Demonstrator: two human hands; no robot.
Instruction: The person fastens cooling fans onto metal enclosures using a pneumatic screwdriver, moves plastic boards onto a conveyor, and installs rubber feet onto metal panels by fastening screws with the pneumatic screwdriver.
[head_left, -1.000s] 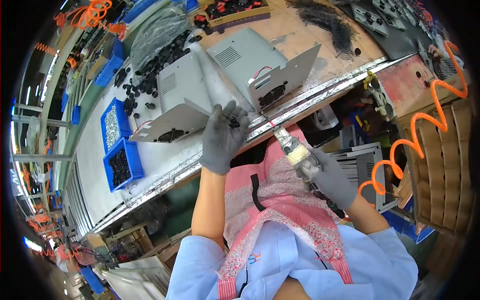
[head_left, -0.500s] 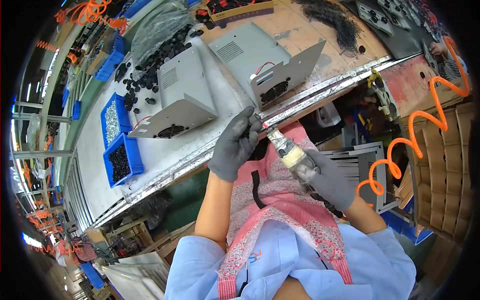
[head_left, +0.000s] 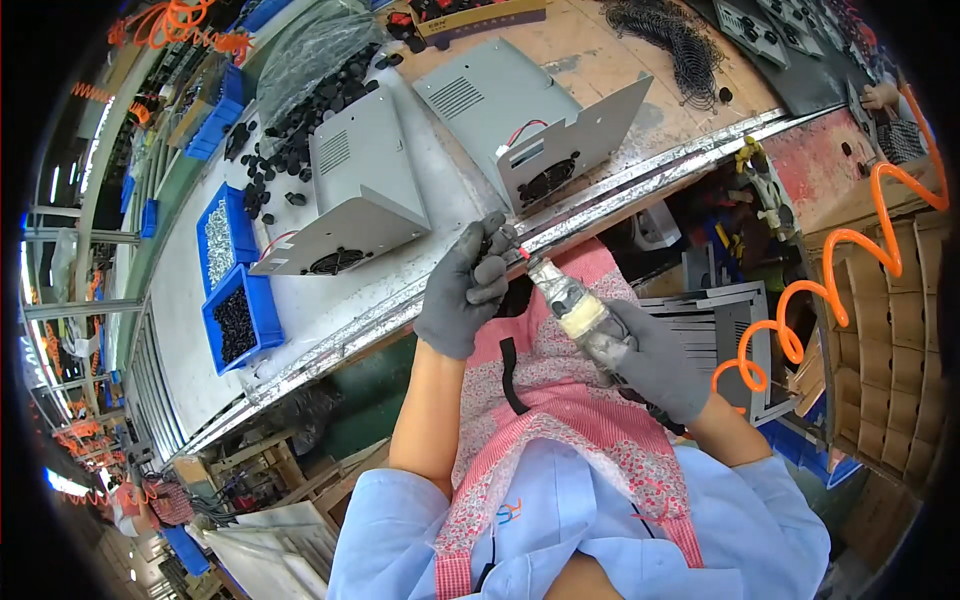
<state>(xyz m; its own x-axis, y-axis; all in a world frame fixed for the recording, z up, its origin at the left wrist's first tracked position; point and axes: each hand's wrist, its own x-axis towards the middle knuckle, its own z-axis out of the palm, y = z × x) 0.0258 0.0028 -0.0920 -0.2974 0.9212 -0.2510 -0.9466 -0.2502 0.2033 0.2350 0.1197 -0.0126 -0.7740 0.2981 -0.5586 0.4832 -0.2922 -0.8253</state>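
My right hand (head_left: 658, 362), in a grey glove, is wrapped around an air screwdriver (head_left: 578, 310) with pale tape round its body. The screwdriver's reddish-tipped end points up and left, close to the fingertips of my left hand (head_left: 462, 298). That hand, also gloved in grey, is closed in a pinch; a small dark thing shows at its fingers, too hidden to name. Just beyond the hands, two bent grey metal panels stand on the bench: the left panel (head_left: 365, 160) and the right panel (head_left: 500, 95), each with vent slots and a black fan.
Left on the bench sit a blue bin of silvery screws (head_left: 228, 200) and a blue bin of black parts (head_left: 270, 320). Black knobs (head_left: 270, 165) lie loose behind them. An orange coiled hose (head_left: 790, 290) hangs at right. Black wire mesh (head_left: 685, 60) lies on the far bench.
The screwdriver's tip has shifted slightly up and left, closer to my left fingertips. My left fingers have moved a little. The orange hose has swayed slightly.
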